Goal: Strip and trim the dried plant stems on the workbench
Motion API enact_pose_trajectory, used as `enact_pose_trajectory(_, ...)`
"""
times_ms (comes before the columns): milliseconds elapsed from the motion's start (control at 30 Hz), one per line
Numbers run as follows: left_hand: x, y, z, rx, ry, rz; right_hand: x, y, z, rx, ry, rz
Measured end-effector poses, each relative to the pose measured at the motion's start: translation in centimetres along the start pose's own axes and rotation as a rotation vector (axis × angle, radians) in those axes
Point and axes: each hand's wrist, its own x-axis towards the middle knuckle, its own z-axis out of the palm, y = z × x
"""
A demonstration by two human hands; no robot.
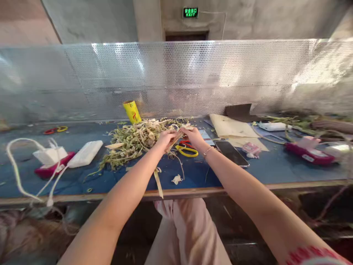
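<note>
My left hand [167, 139] and my right hand [193, 136] meet over the table, their fingers closed on a pale dried plant strip [176, 134] between them. To the left lies a tangled heap of dried, green-tan plant stalks [132, 141], which my left hand overlaps at its right edge. Just below my right hand rests a pair of scissors with yellow handles [187, 151], and a red-handled pair [185, 142] shows partly behind it. Loose bits lie nearer the front edge: a pale ribbon-like strip [158, 183] and a small whitish scrap [177, 179].
A yellow tube [132, 112] stands behind the heap. At left are a white power bank [86, 153], cables and a magenta device [46, 170]. A phone [232, 153], brown paper [234, 127], a pink item [251, 149] and another magenta device [310, 154] lie rightward. A perforated metal screen [193, 77] rises behind.
</note>
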Motion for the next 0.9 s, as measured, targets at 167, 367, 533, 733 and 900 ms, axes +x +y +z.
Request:
enact_pose_trajectory(167, -0.5, 0.4, 0.5, -0.033, 0.026, 0.016, 0.2, 0.2, 0.1, -0.006, 0.005, -0.017)
enact_pose_trajectory(367, -0.7, 0.6, 0.7, -0.055, 0.078, 0.012, 0.3, 0.3, 0.2, -0.127, 0.009, -0.141)
enact_pose_trajectory(533, -0.7, 0.6, 0.5, -0.056, 0.124, 0.023, 0.1, 0.0, 0.3, -0.312, -0.005, -0.258)
enact_pose_trajectory(733, -0.7, 0.5, 0.3, -0.025, 0.141, 0.060, -0.5, -0.8, 0.5, -0.259, -0.031, -0.192)
enact_pose_trajectory(900, -0.9, 0.5, 0.7, -0.016, 0.155, 0.085, -0.5, -0.5, 0.6, -0.093, -0.042, -0.064)
